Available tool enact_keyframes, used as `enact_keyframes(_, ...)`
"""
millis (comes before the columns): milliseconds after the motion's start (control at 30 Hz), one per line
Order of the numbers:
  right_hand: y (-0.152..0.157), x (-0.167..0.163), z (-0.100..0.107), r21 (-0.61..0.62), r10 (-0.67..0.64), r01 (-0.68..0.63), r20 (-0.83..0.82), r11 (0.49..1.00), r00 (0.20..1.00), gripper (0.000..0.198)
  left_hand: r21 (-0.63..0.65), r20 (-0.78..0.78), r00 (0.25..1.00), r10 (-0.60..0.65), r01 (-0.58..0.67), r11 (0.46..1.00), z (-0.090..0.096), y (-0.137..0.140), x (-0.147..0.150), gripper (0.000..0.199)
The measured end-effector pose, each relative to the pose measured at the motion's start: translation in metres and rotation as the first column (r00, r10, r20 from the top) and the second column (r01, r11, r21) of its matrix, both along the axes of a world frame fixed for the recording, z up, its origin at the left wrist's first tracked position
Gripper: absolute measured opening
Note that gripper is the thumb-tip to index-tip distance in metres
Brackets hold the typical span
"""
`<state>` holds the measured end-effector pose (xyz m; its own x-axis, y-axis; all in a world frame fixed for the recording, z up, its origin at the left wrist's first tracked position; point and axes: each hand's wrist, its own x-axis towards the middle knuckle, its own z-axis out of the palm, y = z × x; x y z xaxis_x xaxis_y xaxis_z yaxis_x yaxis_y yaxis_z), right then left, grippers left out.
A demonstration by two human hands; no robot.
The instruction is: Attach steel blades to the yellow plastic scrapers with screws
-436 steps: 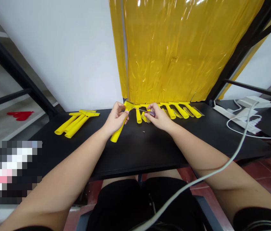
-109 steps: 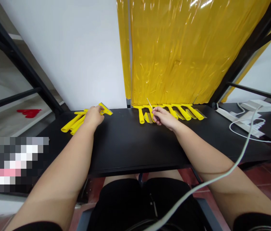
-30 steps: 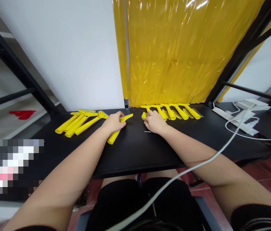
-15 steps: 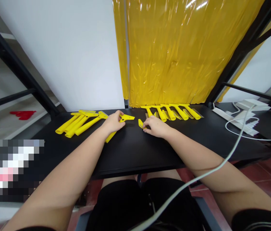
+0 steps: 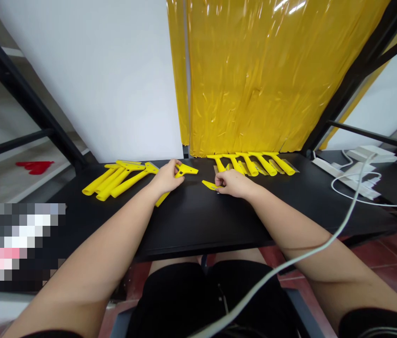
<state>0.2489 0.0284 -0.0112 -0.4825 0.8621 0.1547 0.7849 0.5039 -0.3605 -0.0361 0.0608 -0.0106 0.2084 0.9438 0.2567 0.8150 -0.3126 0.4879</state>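
Yellow handle is gripped near its head by left hand, fingers closed, probably to leave that end exposed. Small yellow plate is pinched at one end by right hand, apart from the head. Both are held over black table.

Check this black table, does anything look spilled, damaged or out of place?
Nothing looks spilled or damaged. The yellow T-shaped plastic tools with hollow handles on the left overlap untidily, unlike the row of similar tools further right. A pale flexible cable crosses awkwardly in front of the right forearm.
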Motion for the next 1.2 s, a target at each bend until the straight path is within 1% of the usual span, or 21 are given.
enact_keyframes(100, 0.003, 0.0, -0.005, -0.012, -0.009, 0.009, -0.038, 1.0, 0.999, 0.019, 0.017, 0.01, 1.0, -0.001, 0.001, 1.0, 0.001, 0.0, 0.0, 0.054)
enact_keyframes(267, 0.007, -0.002, -0.009, 0.038, 0.035, -0.031, -0.083, 0.999, 0.996, 0.025, 0.026, 0.019, 1.0, -0.022, 0.022, 0.999, 0.0, 0.0, 0.0, 0.052)
enact_keyframes(433, 0.007, 0.0, -0.007, 0.02, 0.045, -0.043, -0.104, 0.999, 0.994, 0.023, 0.023, 0.023, 0.999, -0.033, 0.032, 0.999, 0.0, 0.0, -0.001, 0.052)
enact_keyframes(633, 0.007, 0.002, -0.006, -0.039, 0.017, -0.025, -0.192, 0.999, 0.981, 0.022, 0.027, 0.039, 0.998, -0.047, 0.046, 0.999, 0.0, 0.001, -0.002, 0.053)
enact_keyframes(800, 0.009, 0.004, -0.006, -0.016, 0.006, -0.01, -0.231, 1.0, 0.973, 0.019, 0.038, 0.048, 0.997, -0.057, 0.055, 0.998, 0.0, 0.0, -0.003, 0.052)
enact_keyframes(933, 0.01, 0.001, -0.008, 0.073, -0.046, 0.063, -0.211, 0.995, 0.976, 0.013, 0.039, 0.042, 0.998, -0.055, 0.053, 0.998, 0.0, 0.0, -0.003, 0.052)
enact_keyframes(1033, 0.01, -0.008, -0.01, 0.093, -0.067, 0.084, -0.173, 0.992, 0.983, 0.01, 0.037, 0.03, 0.998, -0.054, 0.053, 0.998, 0.0, 0.0, -0.002, 0.051)
enact_keyframes(1133, 0.009, -0.017, -0.009, 0.125, -0.114, 0.126, -0.097, 0.984, 0.989, 0.009, 0.041, 0.018, 0.998, -0.052, 0.051, 0.998, 0.001, 0.0, -0.001, 0.049)
enact_keyframes(1200, 0.009, -0.019, -0.007, 0.174, -0.147, 0.148, -0.021, 0.974, 0.989, 0.014, 0.044, 0.018, 0.999, -0.044, 0.044, 0.998, 0.002, 0.0, -0.001, 0.049)
